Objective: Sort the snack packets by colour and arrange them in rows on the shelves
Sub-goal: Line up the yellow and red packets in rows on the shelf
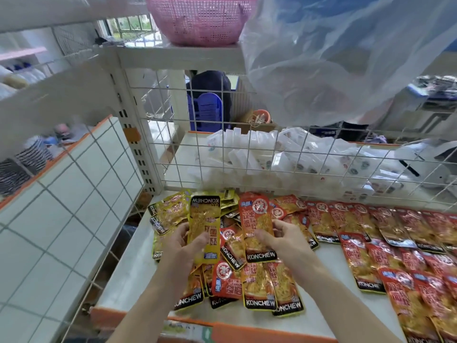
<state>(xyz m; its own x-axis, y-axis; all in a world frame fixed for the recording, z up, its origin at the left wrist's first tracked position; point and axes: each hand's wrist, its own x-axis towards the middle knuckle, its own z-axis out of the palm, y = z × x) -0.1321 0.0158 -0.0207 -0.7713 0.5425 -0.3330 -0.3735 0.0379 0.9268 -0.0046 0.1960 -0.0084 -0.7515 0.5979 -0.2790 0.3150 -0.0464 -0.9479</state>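
Observation:
My left hand [184, 246] pinches a yellow snack packet [204, 224], held upside down above the shelf [128, 276]. My right hand [284, 240] grips a red packet [256, 219] beside it. Behind the yellow packet lies a heap of yellow packets [168, 211] at the shelf's back left. A mixed pile of red and yellow packets [247, 285] lies under my hands. Rows of red packets [395, 238] cover the right part of the shelf.
A white wire grid [272, 164] backs the shelf, with white plastic-wrapped goods [284, 154] behind it. A pink basket [200, 18] stands on the shelf above, and a clear plastic sheet [346, 58] hangs at upper right. A tiled surface [61, 206] lies left.

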